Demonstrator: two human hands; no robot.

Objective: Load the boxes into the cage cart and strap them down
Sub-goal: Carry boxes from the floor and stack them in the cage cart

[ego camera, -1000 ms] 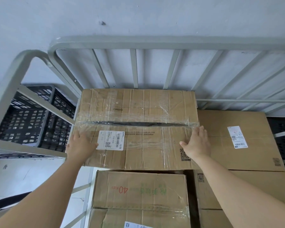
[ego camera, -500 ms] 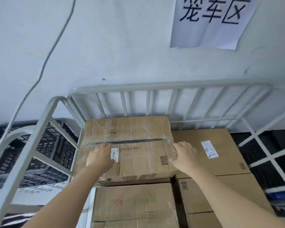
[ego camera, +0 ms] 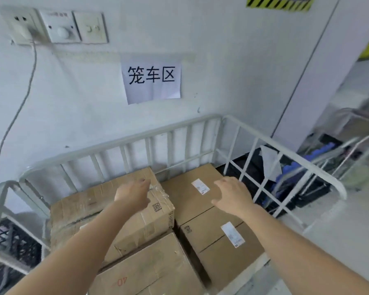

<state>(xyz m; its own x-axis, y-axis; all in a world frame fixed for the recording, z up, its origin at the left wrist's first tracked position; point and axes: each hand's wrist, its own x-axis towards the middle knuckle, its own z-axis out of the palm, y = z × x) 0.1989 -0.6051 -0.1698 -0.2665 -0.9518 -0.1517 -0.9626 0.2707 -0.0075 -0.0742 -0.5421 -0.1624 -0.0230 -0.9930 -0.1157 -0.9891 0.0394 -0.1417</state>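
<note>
Both hands have lifted off since half a second ago, left hand loosely curled and right hand spread with fingers apart, gripping nothing, over the tape-wrapped brown cardboard box now stacked back-left inside the pale grey metal cage cart.
</note>
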